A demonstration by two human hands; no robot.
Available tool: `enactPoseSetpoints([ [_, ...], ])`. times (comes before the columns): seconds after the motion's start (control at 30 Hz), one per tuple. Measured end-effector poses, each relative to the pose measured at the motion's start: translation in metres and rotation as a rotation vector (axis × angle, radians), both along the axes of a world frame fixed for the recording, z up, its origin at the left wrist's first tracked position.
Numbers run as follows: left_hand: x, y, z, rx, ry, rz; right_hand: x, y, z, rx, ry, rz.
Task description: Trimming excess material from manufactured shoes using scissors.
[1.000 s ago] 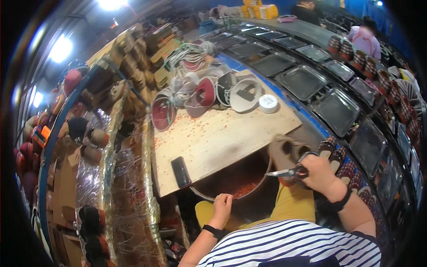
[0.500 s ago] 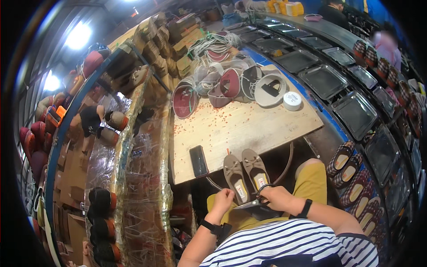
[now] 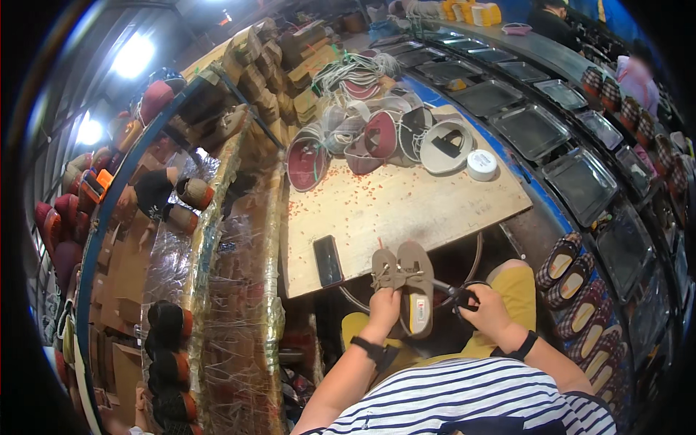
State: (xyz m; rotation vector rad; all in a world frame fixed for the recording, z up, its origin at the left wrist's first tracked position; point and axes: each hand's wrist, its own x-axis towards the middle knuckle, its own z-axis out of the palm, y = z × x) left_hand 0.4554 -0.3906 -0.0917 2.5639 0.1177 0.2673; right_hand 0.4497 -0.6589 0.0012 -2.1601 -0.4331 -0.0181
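A pair of taupe slip-on shoes with laces tied in bows sits at the near edge of the wooden board, toes away from me. My left hand (image 3: 384,310) grips the left shoe (image 3: 383,262) by its opening, and covers much of its heel half. The right shoe (image 3: 416,290) lies beside it with its pale insole and small label showing. In my right hand (image 3: 484,313) is a pair of black-handled scissors (image 3: 455,295), its blades pointing left across the right shoe's lace. Whether the blades touch the lace I cannot tell.
A black phone (image 3: 328,261) lies on the board (image 3: 406,210), among scattered orange bits. Farther back are shoe uppers (image 3: 380,136) with cords and a white round tub (image 3: 481,165). Metal trays (image 3: 535,130) and checked shoes (image 3: 557,262) line the right; a plastic-wrapped shelf (image 3: 239,290) stands left.
My left hand has moved forward onto the left shoe. The scissors have come up from my lap to the shoes' right side and now point left.
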Motion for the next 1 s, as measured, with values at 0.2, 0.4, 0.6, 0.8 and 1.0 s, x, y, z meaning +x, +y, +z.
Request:
enactPoseSetpoints([
  [0.2,-0.047,0.011,0.029,-1.278,0.251,0.258,0.003,0.015,0.015,-0.123,0.165,0.075],
  [0.4,-0.070,0.029,0.018,-1.192,0.284,0.111,0.013,0.049,0.028,-0.129,0.152,0.286],
  [0.6,-0.084,0.034,0.022,-1.227,0.298,0.144,0.017,0.048,0.017,-0.302,0.137,0.264],
  [0.8,-0.090,0.028,0.056,-1.376,0.482,0.128,0.013,0.034,-0.003,-0.360,0.222,0.215],
  [1.0,-0.086,0.034,0.058,-1.463,0.519,0.188,0.013,0.035,-0.003,-0.488,0.281,0.174],
])
